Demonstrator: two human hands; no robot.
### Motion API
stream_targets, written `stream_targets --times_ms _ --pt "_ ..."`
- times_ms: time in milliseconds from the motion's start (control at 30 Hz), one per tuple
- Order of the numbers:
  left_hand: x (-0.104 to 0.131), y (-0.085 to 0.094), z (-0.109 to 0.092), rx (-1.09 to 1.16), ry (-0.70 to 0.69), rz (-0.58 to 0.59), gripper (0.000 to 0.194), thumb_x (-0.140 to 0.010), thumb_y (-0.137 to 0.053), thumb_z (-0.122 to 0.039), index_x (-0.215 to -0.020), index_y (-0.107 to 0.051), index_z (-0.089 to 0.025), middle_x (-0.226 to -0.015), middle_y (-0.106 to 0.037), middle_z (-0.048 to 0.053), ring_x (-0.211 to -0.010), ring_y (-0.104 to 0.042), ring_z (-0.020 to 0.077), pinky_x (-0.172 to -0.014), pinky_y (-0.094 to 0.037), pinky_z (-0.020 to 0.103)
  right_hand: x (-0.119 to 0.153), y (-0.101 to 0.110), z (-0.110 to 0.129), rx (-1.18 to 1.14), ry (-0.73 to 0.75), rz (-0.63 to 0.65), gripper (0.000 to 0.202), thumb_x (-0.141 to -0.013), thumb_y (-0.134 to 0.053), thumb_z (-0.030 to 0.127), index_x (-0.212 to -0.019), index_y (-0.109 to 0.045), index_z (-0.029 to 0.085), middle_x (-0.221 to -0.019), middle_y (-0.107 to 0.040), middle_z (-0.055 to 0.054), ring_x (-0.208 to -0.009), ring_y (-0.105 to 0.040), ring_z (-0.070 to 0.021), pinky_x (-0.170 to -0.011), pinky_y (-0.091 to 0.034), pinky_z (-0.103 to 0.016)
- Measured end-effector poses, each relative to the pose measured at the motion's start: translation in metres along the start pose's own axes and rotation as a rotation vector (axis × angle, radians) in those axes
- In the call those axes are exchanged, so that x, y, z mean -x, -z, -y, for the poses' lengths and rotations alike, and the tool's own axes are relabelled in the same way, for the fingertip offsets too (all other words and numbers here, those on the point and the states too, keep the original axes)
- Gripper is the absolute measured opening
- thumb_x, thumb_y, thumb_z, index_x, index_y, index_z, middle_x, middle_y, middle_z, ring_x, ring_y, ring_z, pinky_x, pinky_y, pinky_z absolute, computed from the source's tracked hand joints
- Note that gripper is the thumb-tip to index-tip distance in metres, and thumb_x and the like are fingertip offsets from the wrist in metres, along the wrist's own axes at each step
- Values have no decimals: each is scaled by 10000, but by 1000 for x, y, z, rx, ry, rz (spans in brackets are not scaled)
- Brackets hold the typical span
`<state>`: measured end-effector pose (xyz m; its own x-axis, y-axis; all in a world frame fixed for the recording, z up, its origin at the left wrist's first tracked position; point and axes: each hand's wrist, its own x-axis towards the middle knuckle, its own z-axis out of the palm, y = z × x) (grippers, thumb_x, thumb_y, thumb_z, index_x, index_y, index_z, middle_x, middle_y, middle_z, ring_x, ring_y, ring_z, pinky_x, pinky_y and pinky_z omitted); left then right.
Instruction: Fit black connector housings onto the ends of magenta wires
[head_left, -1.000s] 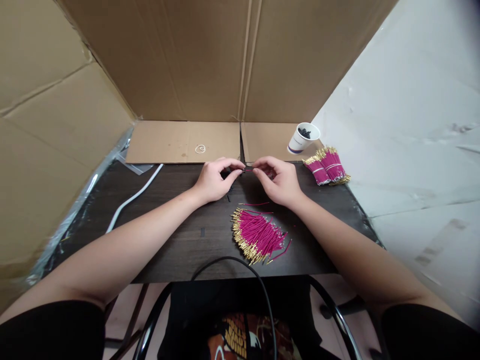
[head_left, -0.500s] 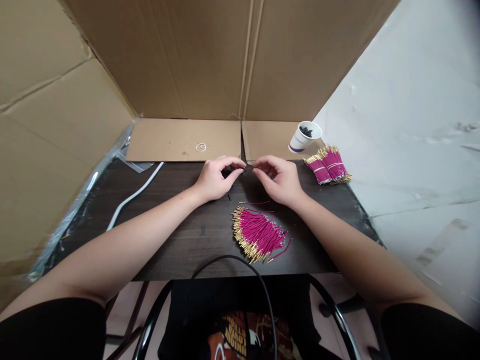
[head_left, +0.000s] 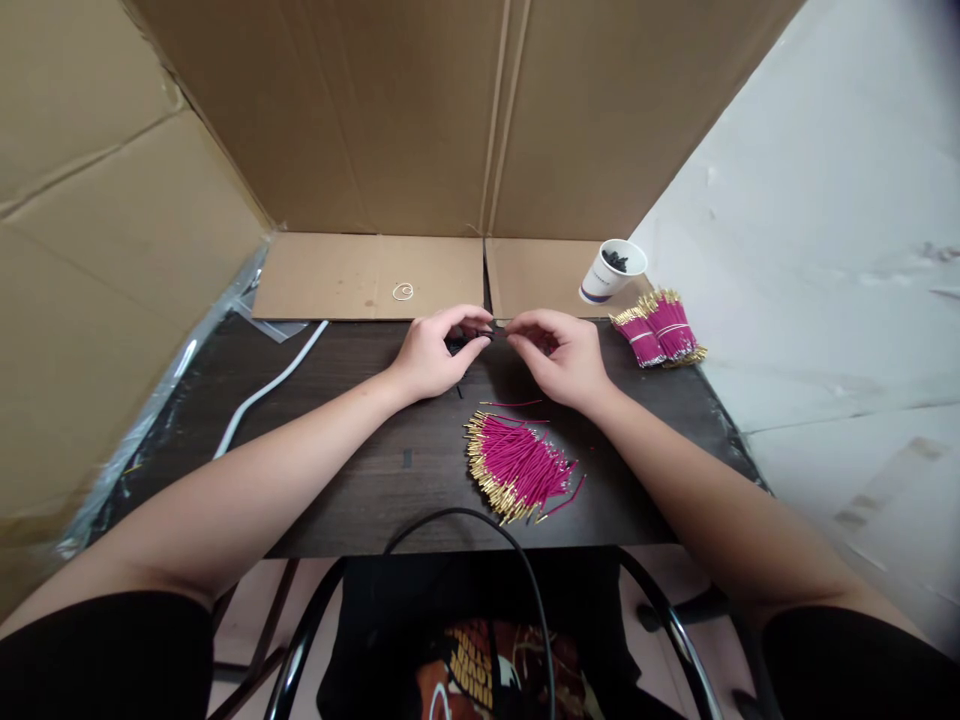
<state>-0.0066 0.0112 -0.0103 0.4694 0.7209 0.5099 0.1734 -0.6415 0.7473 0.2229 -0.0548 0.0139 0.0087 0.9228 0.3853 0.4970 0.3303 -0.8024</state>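
My left hand (head_left: 439, 350) is closed in a pinch, a small black piece (head_left: 486, 335) at its thumb and fingertips. Facing it, my right hand (head_left: 562, 360) pinches a thin magenta wire, mostly hidden by the fingers. The two sets of fingertips almost meet above the far part of the table. More dark pieces (head_left: 456, 345) show under my left palm. Nearer my body lies a fanned pile of magenta wires (head_left: 521, 460) with gold pin ends to the left. A loose magenta wire (head_left: 514, 404) lies just beyond the pile.
A white paper cup (head_left: 604, 275) of small black pieces stands at back right. Beside it are tied bundles of magenta wires (head_left: 660, 328). Cardboard (head_left: 330, 275) lines the back, with a white loop (head_left: 403, 291) on it. A pale cable (head_left: 277, 385) runs along the left of the dark table (head_left: 337, 490).
The dark red wire seen between the fingertips earlier shows less now; a dark bit is at the left fingertips. Both hands stay nearly in place, and the view has shifted slightly.
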Motion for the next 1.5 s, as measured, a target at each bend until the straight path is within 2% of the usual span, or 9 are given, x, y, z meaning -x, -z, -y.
stream_targets --times_ms 400,1500 --pt "-2 3 -2 -136 10 3 148 -1046 -771 -296 -1143 -843 -209 -1088 -845 85 -979 -776 228 -965 -637 417 1 -1 -1 -2 -18 8 265 -986 -745 421 -1054 -855 189 -1018 -845 -61 -781 -680 -86 -757 -569 -245" --pt "-3 1 -1 -107 24 -2 158 -1061 -758 -327 -1110 -852 -210 -1079 -870 71 -966 -801 226 -954 -640 408 0 2 1 27 -1 11 245 -989 -737 409 -1033 -860 201 -1020 -848 -54 -752 -656 -80 -754 -570 -252"
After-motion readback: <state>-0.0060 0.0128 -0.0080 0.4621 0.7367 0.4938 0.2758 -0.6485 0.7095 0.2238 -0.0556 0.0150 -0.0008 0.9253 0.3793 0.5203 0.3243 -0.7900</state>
